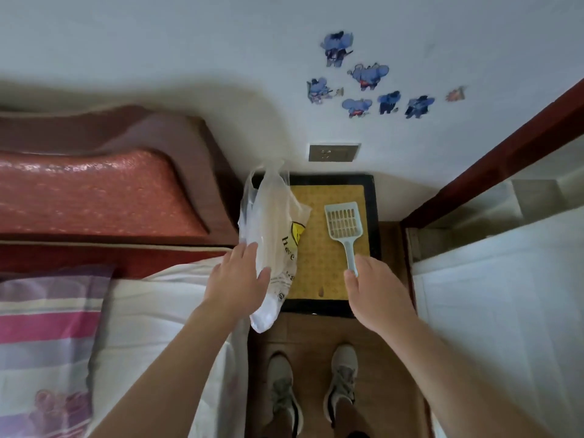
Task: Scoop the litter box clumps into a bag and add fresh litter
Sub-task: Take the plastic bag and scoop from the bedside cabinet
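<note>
A black-rimmed litter box (pixel 373 216) filled with yellow litter stands on the floor against the wall, between a bed and a door frame. My right hand (pixel 376 292) grips the handle of a pale blue slotted scoop (pixel 343 222), whose head hangs above the litter. My left hand (pixel 237 276) holds a thin clear plastic bag (pixel 271 229) with a yellow and black print; the bag hangs over the box's left side. One small dark clump (pixel 321 292) lies near the box's front edge.
A bed with a red headboard (pixel 104 191) and a striped pillow (pixel 47 327) fills the left. A dark red door frame (pixel 493 153) and white panel stand at the right. A wall socket (pixel 334 152) sits above the box. My shoes (pixel 313 387) rest on brown floor.
</note>
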A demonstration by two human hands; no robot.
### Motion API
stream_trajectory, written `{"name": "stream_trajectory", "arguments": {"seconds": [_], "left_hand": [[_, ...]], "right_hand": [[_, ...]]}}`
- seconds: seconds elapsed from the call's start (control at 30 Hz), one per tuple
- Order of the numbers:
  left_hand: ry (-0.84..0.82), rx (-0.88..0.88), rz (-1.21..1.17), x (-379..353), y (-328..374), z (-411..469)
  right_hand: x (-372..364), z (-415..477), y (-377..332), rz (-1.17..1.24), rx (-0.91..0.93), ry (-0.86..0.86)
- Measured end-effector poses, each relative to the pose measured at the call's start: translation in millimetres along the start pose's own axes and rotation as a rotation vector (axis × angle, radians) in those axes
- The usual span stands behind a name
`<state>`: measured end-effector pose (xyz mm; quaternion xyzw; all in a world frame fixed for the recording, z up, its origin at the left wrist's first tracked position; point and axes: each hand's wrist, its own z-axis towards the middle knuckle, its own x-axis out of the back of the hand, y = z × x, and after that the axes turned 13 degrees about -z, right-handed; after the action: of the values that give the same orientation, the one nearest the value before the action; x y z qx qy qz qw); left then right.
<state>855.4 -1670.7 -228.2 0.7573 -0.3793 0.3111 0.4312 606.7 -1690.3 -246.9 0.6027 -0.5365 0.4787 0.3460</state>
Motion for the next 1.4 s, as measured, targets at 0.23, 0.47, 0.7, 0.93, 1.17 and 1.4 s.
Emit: {"name": "stream_trajectory", "arguments": {"seconds": [0.23, 0.47, 0.7, 0.93, 1.17, 1.4], "left_hand": [[0.085, 0.163, -0.143, -60, -11, 71], [0.161, 0.178, -0.190, -97, -20, 93], [0.224, 0.176, -0.309, -110, -16, 100], [0.228, 0.131, -0.390, -107, -5, 96], [0.263, 0.077, -0.446, -92, -1, 82], [0.339, -0.010, -0.477, -53, 10, 46]], "right_hand": [[-74, 63, 21, 0.060, -0.082, -0.065], [-113, 84, 29, 0.056, -0.207, -0.032], [-118, 92, 28, 0.069, -0.261, -0.009], [-120, 90, 30, 0.110, -0.292, 0.025], [-106, 80, 23, 0.130, -0.303, 0.052], [-58, 49, 6, 0.140, -0.296, 0.101]]}}
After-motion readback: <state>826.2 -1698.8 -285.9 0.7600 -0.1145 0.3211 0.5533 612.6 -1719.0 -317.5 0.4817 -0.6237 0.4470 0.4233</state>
